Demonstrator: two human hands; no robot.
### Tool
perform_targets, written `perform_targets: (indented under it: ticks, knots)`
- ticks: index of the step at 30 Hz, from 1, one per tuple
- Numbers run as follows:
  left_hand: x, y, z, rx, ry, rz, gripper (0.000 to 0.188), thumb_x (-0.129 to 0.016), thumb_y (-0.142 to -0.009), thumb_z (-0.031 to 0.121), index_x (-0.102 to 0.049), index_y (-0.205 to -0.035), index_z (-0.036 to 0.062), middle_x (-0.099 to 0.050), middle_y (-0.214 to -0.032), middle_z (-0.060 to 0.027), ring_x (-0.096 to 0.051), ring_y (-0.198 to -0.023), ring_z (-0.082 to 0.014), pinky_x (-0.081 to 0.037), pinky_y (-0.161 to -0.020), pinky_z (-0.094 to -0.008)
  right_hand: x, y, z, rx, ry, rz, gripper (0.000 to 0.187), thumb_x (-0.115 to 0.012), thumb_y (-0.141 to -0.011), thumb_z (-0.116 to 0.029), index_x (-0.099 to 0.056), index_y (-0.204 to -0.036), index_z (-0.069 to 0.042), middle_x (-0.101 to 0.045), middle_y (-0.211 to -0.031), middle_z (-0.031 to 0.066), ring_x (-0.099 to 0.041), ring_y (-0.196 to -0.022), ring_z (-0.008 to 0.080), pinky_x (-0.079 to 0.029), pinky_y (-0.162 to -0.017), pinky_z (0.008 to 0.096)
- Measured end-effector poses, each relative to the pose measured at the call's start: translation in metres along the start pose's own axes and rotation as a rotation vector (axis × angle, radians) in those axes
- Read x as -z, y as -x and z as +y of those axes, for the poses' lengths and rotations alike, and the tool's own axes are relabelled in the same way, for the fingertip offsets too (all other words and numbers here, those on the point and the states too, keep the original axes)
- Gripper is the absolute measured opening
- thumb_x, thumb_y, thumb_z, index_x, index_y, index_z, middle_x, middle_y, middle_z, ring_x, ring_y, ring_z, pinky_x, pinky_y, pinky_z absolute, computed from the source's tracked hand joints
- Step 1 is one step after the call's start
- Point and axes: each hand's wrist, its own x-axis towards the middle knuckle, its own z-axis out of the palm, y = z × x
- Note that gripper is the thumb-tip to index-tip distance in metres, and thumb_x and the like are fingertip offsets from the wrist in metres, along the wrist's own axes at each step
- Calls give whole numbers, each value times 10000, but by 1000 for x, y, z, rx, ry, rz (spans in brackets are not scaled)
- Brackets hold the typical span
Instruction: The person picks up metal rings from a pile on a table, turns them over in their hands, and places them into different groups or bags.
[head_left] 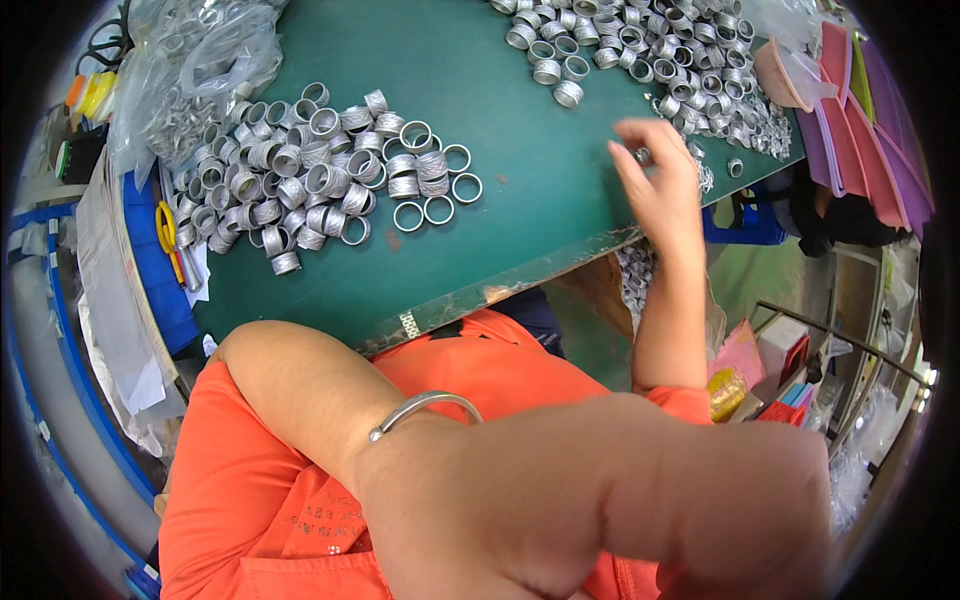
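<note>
My left hand (520, 490) is raised very close in front of me, large and blurred. A silver bangle (430, 402) sits on its wrist. Its fingertips are out of sight, so what it touches is hidden. My right hand (662, 185) hovers over the table's right front edge, its thumb and fingers apart. A small grey metal piece (643, 156) shows between them; whether it is touched I cannot tell. Beyond that hand lies a large heap of silver metal rings (680, 60). Another heap of textured silver rings (290, 170) covers the table's left part, with several plain rings (438, 209) at its right side.
The green tabletop (450, 270) has a worn front edge. Clear plastic bags (205, 70) stand at the far left, near yellow-handled scissors (166, 228). Pink and purple plastic bins (850, 120) are at the far right. Below the right edge, an open sack (612, 285) contains metal pieces.
</note>
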Motion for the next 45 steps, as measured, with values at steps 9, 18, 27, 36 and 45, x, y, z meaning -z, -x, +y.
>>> perform_targets:
  ticks: [9, 18, 27, 36, 45]
  knots:
    - [10, -5, 20, -3, -273, 229, 56, -607, -868, 52, -556, -845, 45, -496, -775, -51, -461, -657, -142, -386, -615, -273, -47, -30, 5, -372, -298, -30, 162, -643, -845, -84, -681, -978, 2, -660, -780, 61, -642, -689, 159, -496, -617, 284]
    - [128, 13, 19, 435, -395, 979, 193, -637, -916, 162, -539, -1037, 48, -617, -912, -48, -617, -785, -138, -509, -653, -254, -31, 4, -34, -340, -1000, 87, 144, -572, -861, 70, -633, -982, 21, -663, -949, 68, -637, -770, 128, -496, -669, 219]
    - [148, 36, 51, -90, -1858, 528, 269, -690, -766, -74, -601, -1003, 17, -618, -1059, -89, -624, -925, -169, -523, -764, -273, -56, -24, -23, 74, -317, 297, 259, -540, -772, 121, -611, -987, -5, -623, -978, 146, -639, -886, 284, -509, -797, 338]
    - [152, 49, 89, 176, -2330, 318, 175, -672, -720, -43, -621, -879, 11, -617, -942, -130, -608, -877, -324, -495, -784, -393, -73, -61, 14, 24, 188, 185, 105, -662, -812, -66, -681, -907, -27, -648, -804, 59, -636, -753, 245, -508, -692, 375]
    - [142, 33, 69, 239, -1623, 673, 220, -681, -839, 35, -588, -1035, 2, -613, -936, -86, -638, -817, -151, -517, -703, -252, -41, -29, -19, -466, -952, -143, 116, -593, -873, 26, -624, -983, 10, -667, -879, 58, -621, -680, 101, -493, -598, 220]
